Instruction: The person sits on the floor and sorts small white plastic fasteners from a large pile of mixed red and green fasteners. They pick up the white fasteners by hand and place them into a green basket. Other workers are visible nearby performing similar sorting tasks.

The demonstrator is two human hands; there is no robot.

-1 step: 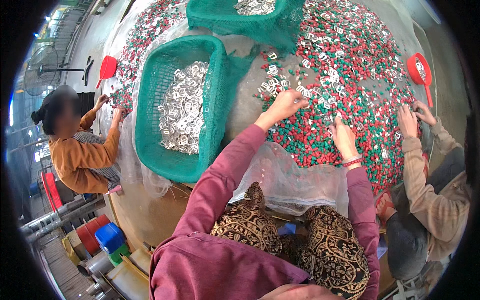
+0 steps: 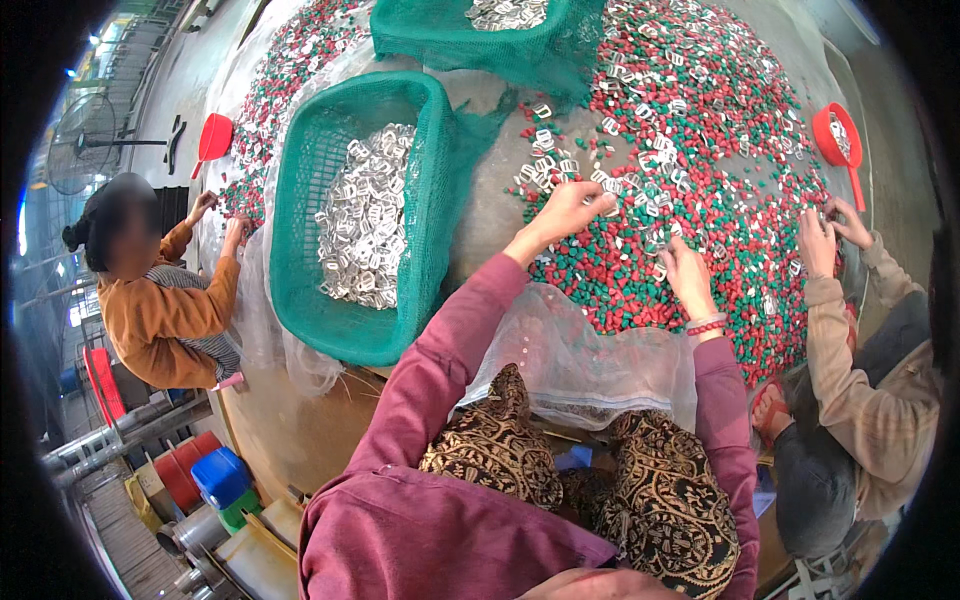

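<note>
Across the wide grey table (image 2: 485,205), small red and green stones (image 2: 600,285) lie in a broad spread, thickest toward the right, with flat silver buckles (image 2: 543,138) scattered over and among them. At the middle of the near side, the left hand (image 2: 572,210) reaches in with its thumb and fingers drawn close together, just beside a loose cluster of buckles at the left border of the stones; whether a piece is pinched there cannot be told. To its right and a little nearer, the right hand (image 2: 687,275) is low over the stones, fingers bent and narrow, and what they may hold is hidden. A red bracelet (image 2: 707,324) circles the right wrist.

Left of both hands stands a green basket (image 2: 432,115) lined with net, a pile of buckles in it. Farther off is a second green basket (image 2: 450,45), also with buckles inside. Clear plastic sheeting (image 2: 590,365) drapes over the near edge, before the patterned trousers (image 2: 670,500).

On the far right, a red scoop (image 2: 825,140) contains some buckles; nearer, a co-worker in a beige top (image 2: 870,400) has both hands at the stones. Toward the left edge lies another red scoop (image 2: 214,138), and a co-worker in a brown top (image 2: 165,320) reaches to stones there.
</note>
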